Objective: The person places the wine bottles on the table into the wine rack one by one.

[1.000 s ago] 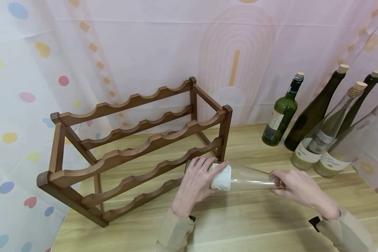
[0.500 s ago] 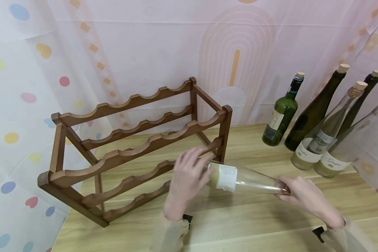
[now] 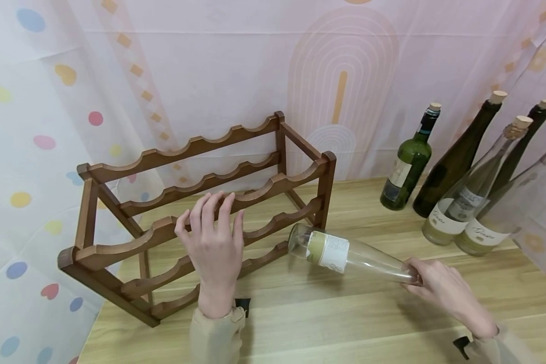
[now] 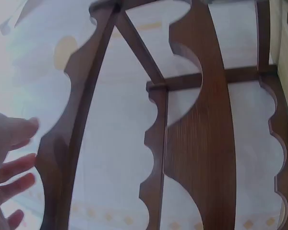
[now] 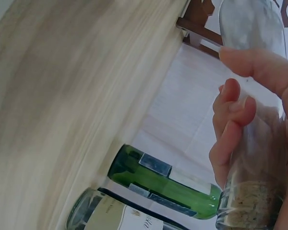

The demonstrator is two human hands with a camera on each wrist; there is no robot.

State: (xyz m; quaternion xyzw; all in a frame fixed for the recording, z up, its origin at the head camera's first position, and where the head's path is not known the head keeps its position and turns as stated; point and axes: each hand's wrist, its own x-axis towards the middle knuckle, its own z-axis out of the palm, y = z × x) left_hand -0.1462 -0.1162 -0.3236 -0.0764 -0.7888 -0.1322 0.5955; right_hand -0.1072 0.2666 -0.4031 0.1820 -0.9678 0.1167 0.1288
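Note:
My right hand grips a clear wine bottle by its neck. The bottle lies sideways over the table, its base pointing left toward the wooden wine rack. A cork sits in its mouth in the right wrist view, where fingers curl round the neck. My left hand is at the rack's upper front rail, fingers spread and slightly bent, holding nothing. In the left wrist view its fingers are beside a scalloped rail; contact cannot be told.
Corked bottles stand at the right: a green bottle, dark tall ones and clear ones with pale labels. A patterned curtain hangs behind the wooden table.
My left hand has let go of the bottle's base end and moved left to the rack's upper front rail. My right hand, with the bottle, has shifted slightly right and down.

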